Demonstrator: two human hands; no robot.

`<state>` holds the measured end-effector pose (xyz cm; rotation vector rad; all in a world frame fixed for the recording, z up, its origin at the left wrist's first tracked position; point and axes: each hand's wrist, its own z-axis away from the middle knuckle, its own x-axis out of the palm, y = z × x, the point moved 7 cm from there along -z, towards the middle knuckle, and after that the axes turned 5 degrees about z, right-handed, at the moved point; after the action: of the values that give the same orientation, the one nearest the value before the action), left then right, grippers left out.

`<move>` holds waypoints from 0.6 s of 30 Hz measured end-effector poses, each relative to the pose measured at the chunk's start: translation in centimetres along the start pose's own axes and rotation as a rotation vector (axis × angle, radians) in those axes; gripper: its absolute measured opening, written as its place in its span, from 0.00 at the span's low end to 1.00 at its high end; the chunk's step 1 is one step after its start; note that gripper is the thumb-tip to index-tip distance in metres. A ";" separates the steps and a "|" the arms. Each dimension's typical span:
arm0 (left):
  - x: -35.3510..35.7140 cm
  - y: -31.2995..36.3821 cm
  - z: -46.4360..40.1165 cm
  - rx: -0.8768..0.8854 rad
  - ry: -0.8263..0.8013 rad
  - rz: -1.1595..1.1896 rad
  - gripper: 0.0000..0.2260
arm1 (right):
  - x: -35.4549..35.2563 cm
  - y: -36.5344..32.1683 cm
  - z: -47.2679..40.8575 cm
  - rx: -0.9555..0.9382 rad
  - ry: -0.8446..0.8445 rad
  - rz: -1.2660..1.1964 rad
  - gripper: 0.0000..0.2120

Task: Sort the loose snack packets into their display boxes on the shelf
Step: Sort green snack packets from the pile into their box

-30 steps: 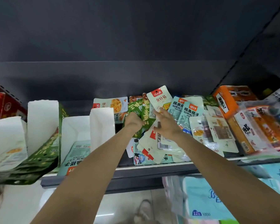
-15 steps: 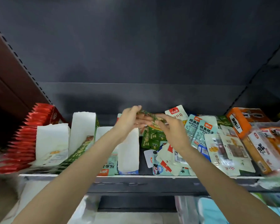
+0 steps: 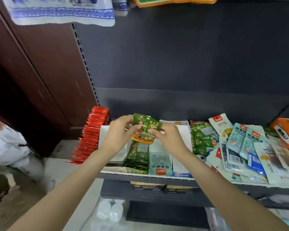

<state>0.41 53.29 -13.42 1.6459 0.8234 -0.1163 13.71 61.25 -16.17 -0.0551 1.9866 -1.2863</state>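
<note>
Both hands hold a small bunch of green snack packets (image 3: 146,128) above the shelf. My left hand (image 3: 119,132) pinches their left edge and my right hand (image 3: 167,137) pinches the right edge. Directly below stands a white display box (image 3: 104,132) holding a row of the same green packets (image 3: 138,157). Beside it another white box (image 3: 182,142) holds pale teal packets (image 3: 159,163). A heap of loose packets (image 3: 240,147), green, teal and white, covers the shelf to the right.
A box of red packets (image 3: 92,130) stands at the shelf's left end. An orange box (image 3: 287,132) sits far right. The dark shelf edge (image 3: 148,180) runs below, with a white bag (image 3: 7,145) on the floor at left.
Both hands lifted green packets out of the loose heap and carried them left, over the green display box. The view swung left and upward.
</note>
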 end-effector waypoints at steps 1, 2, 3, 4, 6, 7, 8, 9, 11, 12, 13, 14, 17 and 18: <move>-0.3 -0.9 0.1 -0.028 -0.030 -0.004 0.04 | 0.8 -0.2 0.1 0.002 0.000 0.021 0.08; -0.4 -1.8 0.2 -0.052 -0.055 -0.014 0.04 | 1.5 -0.3 0.2 0.008 -0.005 0.047 0.08; -0.6 -2.5 0.3 -0.068 -0.074 -0.035 0.05 | 2.1 -0.3 0.3 0.016 -0.012 0.076 0.08; -0.7 -3.0 0.3 -0.072 -0.083 -0.062 0.06 | 2.6 -0.2 0.4 0.025 -0.019 0.102 0.09; -1.1 -3.6 0.3 -0.057 -0.078 -0.102 0.07 | 3.2 0.0 0.7 0.049 -0.008 0.121 0.10; -1.2 -3.7 0.3 -0.035 -0.069 -0.113 0.06 | 3.2 0.0 0.7 0.059 0.006 0.116 0.11; -1.4 -3.6 0.3 -0.007 -0.061 -0.127 0.06 | 3.3 -0.1 0.7 0.063 0.018 0.111 0.11; -1.6 -3.6 0.5 0.017 -0.054 -0.140 0.05 | 3.4 -0.2 0.7 0.059 0.024 0.113 0.10; -1.7 -4.0 0.6 0.034 -0.069 -0.176 0.04 | 3.7 -0.2 0.6 0.041 0.006 0.153 0.10; -1.5 -4.4 0.6 0.025 -0.097 -0.205 0.05 | 4.0 -0.1 0.6 0.034 -0.020 0.188 0.10; -1.2 -4.9 0.7 0.004 -0.135 -0.231 0.06 | 4.5 0.3 0.6 0.034 -0.052 0.228 0.10; -0.9 -5.4 0.7 -0.024 -0.174 -0.252 0.06 | 4.9 0.8 0.6 0.049 -0.091 0.270 0.10; 0.3 -6.0 1.0 -0.059 -0.258 -0.283 0.07 | 5.8 2.1 0.8 0.113 -0.189 0.325 0.12; 0.6 -6.1 1.0 -0.067 -0.287 -0.294 0.07 | 5.9 2.4 0.9 0.126 -0.213 0.309 0.12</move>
<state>-2.22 52.77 -19.03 1.3963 0.8324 -0.5133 10.88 59.34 -21.56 0.1637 1.6558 -1.1501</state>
